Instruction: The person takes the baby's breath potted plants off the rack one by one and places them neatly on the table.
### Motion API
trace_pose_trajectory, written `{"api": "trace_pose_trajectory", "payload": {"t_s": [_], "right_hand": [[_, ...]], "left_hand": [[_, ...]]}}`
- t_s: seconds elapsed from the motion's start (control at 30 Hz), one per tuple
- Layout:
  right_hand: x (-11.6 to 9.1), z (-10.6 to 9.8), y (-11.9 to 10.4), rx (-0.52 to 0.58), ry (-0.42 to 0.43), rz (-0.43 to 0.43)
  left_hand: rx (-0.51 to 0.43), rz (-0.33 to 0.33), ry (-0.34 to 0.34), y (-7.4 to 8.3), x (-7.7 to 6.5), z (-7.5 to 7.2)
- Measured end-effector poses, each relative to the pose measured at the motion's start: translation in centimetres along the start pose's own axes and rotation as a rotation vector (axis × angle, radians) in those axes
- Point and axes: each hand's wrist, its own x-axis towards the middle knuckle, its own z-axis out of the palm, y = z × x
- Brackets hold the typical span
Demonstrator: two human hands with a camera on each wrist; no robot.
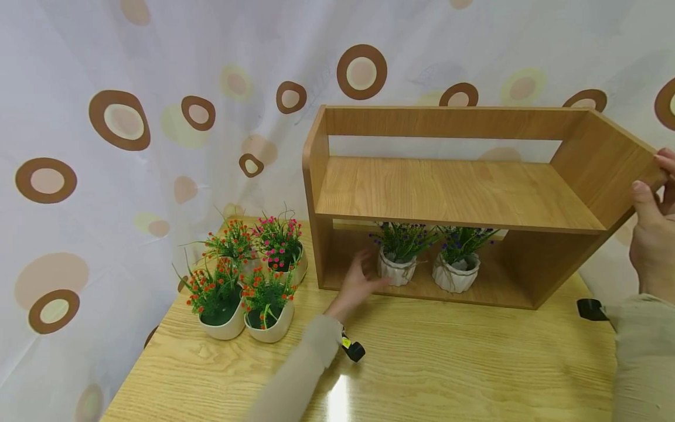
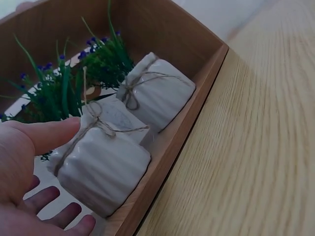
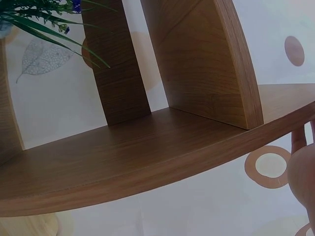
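A two-tier wooden shelf (image 1: 432, 187) stands on the table. On its lower board sit two white pots with purple-flowered plants, a left pot (image 1: 396, 271) and a right pot (image 1: 456, 275). Twine is tied in a bow around each. My left hand (image 1: 360, 282) reaches in beside the left pot, fingers spread. In the left wrist view its thumb (image 2: 51, 133) overlaps the pot's upper rim; contact is hard to tell. My right hand (image 1: 654, 240) grips the upper front corner of the shelf's right side panel; only part of that hand (image 3: 302, 172) shows in the right wrist view.
Left of the shelf, several pale pots with orange-flowered plants (image 1: 221, 319) and one with pink flowers (image 1: 279, 246) stand grouped on the wooden table (image 1: 448, 363). A patterned curtain (image 1: 211, 58) hangs behind.
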Motion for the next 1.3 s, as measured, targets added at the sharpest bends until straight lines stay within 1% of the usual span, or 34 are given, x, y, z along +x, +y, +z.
{"api": "trace_pose_trajectory", "payload": {"t_s": [0.1, 0.2, 0.3, 0.43, 0.6, 0.77, 0.9, 0.97, 1.0, 1.13, 1.2, 1.23, 1.3], "right_hand": [[0.1, 0.0, 0.0, -0.004, 0.002, -0.003], [0.2, 0.0, -0.1, 0.024, 0.008, 0.007], [0.2, 0.1, -0.1, 0.090, 0.015, 0.018], [0.0, 0.3, -0.2, 0.147, 0.004, -0.003], [-0.5, 0.6, -0.8, 0.224, 0.011, -0.017], [-0.2, 0.3, -0.2, 0.131, 0.009, -0.005], [0.0, 0.1, 0.2, 0.117, 0.006, -0.002], [0.0, 0.1, 0.1, 0.128, 0.006, 0.001], [0.0, 0.1, 0.0, 0.115, 0.006, -0.002], [0.1, 0.1, -0.1, 0.111, 0.009, -0.005], [0.1, 0.1, -0.1, 0.099, 0.014, -0.003], [0.1, 0.1, -0.2, 0.122, 0.017, 0.003], [0.0, 0.1, -0.2, 0.113, 0.019, 0.009]], "left_hand": [[-0.005, 0.015, -0.018, 0.0, 0.6, 0.6], [0.015, 0.043, -0.021, 0.1, 1.2, 1.1], [0.044, 0.055, -0.020, 0.1, 1.7, 1.5], [0.062, 0.050, -0.013, -0.2, 2.1, 1.8], [0.056, 0.051, -0.015, -0.9, 2.8, 2.4], [0.050, 0.036, -0.006, -1.5, 3.3, 2.9], [0.059, -0.011, 0.000, -2.0, 3.5, 3.0], [0.074, -0.017, -0.004, -2.3, 3.7, 2.9], [0.079, -0.020, -0.007, -2.4, 3.7, 2.8], [0.090, 0.002, -0.027, -2.4, 3.8, 2.7], [0.096, 0.006, -0.029, -2.3, 3.8, 2.6], [0.102, 0.010, -0.030, -2.2, 3.8, 2.6], [0.117, 0.020, -0.028, -2.1, 3.7, 2.6]]}}
